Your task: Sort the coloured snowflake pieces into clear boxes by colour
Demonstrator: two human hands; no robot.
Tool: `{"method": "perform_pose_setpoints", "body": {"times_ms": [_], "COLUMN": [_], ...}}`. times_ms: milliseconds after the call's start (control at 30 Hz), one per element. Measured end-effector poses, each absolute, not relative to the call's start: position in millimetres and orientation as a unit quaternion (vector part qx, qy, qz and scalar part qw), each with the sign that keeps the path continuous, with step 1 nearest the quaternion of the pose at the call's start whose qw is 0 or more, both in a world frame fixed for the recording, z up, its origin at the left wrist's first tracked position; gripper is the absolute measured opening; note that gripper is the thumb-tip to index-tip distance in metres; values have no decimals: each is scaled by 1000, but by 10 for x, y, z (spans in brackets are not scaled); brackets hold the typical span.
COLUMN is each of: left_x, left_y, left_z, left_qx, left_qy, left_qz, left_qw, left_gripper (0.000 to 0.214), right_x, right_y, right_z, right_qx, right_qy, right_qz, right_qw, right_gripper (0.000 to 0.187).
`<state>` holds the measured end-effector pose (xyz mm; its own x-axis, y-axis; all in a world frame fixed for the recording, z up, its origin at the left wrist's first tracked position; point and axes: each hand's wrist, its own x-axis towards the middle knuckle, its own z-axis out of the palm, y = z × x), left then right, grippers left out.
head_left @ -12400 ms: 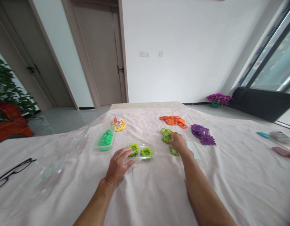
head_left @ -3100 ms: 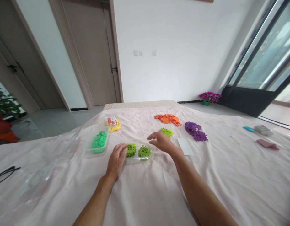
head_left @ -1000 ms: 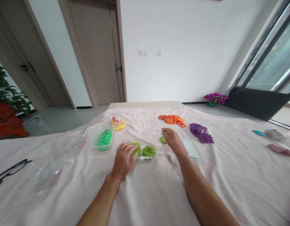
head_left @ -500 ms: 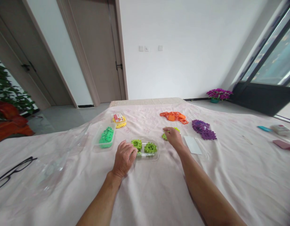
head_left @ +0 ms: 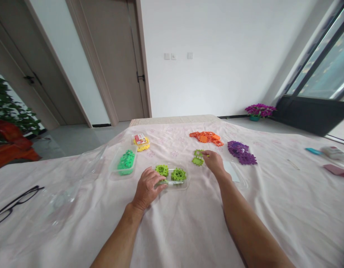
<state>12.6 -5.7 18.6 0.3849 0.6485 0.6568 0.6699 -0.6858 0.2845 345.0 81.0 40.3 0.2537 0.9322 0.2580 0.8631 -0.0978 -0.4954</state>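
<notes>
My left hand [head_left: 149, 187] is at the left end of a clear plastic container [head_left: 183, 187], its thumb and fingers closed around the edge. Inside, stacks of lime-green gear-shaped pieces [head_left: 178, 174] lie side by side. Farther right, my right hand [head_left: 215, 163] pinches the edge of a lime-green gear-shaped piece, mostly hidden by the fingers. Beside those fingertips, more lime-green pieces [head_left: 198, 161] rest on the cloth. A white card [head_left: 231, 172] in a clear lid or tray lies partly behind my right wrist.
Left of the container stand a tub of green pieces [head_left: 126, 162] and a labelled box with yellow pieces [head_left: 141, 140]. Orange pieces [head_left: 206, 137] and purple pieces [head_left: 241, 153] lie at the back right. Eyeglasses [head_left: 17, 203] and clear plastic wrapping [head_left: 63, 197] occupy the left side.
My right hand has shifted right, uncovering some of the lime-green pieces and covering part of the white card. My left thumb has moved apart from the fingers, at the container's edge.
</notes>
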Motion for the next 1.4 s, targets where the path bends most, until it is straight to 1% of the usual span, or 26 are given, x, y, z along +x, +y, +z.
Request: {"method": "perform_pose_setpoints", "body": {"times_ms": [167,300,467,567,700,767,833,867,933,1000,1033,1100,1167,1233,1300,1400], "left_x": [116,122,171,185,191,194,198,200,201,199,197,192,189,190,194,205], "left_y": [-35,-45,-75,-83,-94,-99,-102,-102,-101,-101,-100,-101,-104,-110,-118,-130], "left_z": [148,132,130,134,151,161,168,170,170,164,158,148,144,149,159,166], "left_qx": [-835,-845,-847,-848,-838,-832,-829,-829,-829,-828,-826,-822,-817,-813,-810,-800], "left_qy": [-390,-379,-368,-361,-356,-356,-355,-354,-351,-351,-354,-362,-373,-382,-387,-398], "left_qz": [-387,-378,-382,-388,-410,-422,-428,-430,-433,-435,-436,-437,-438,-438,-439,-449], "left_qw": [10,10,21,33,52,59,60,58,54,50,49,44,36,27,21,18], "left_gripper": [14,14,13,18,30,33,31,29,25,23,24,27,31,31,30,35], "right_x": [3464,3575,3625,3547,3432,3410,3410,3413,3407,3365,3325,3204,3044,2869,2707,2520], "right_y": [823,828,797,773,768,778,790,795,798,781,764,707,626,533,441,323], "right_z": [358,342,384,419,384,338,302,297,325,414,479,635,795,925,1003,1038], "right_qx": [-731,-753,-751,-754,-770,-769,-762,-758,-742,-714,-695,-649,-598,-556,-529,-509], "right_qy": [-616,-588,-593,-608,-618,-623,-628,-629,-632,-634,-631,-621,-625,-642,-664,-700], "right_qz": [64,59,69,78,76,72,76,83,104,142,170,236,295,340,366,369], "right_qw": [286,291,282,234,137,120,136,153,199,263,300,371,407,404,382,339], "right_gripper": [35,35,30,29,44,51,53,52,39,23,17,15,14,13,11,9]}}
